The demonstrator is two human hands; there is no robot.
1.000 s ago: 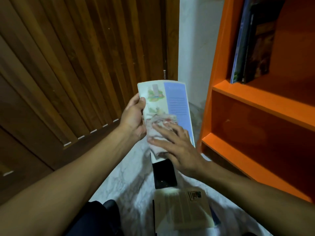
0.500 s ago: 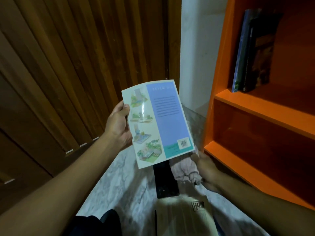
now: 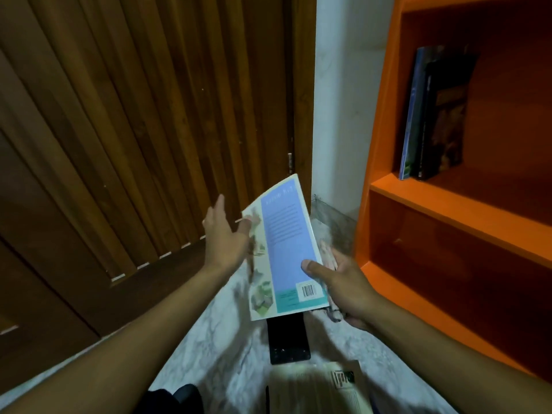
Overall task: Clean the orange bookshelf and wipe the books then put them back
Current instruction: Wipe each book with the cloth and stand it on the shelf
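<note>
A thin blue-and-white book with a barcode on its back cover is in front of me. My right hand grips its lower right edge, thumb on the cover, with a pale cloth bunched under the fingers. My left hand is spread open at the book's left edge, only a fingertip near the cover. The orange bookshelf stands at the right; two dark books stand upright on its upper shelf, and the lower compartment holds nothing visible.
A black book and a pale book lie on the white marble floor below my hands. A slatted wooden door fills the left. A white wall strip separates door and shelf.
My right hand, with the cloth, moved from wiping the cover to gripping the book's lower right edge. My left hand has let go and opened. The book has shifted right.
</note>
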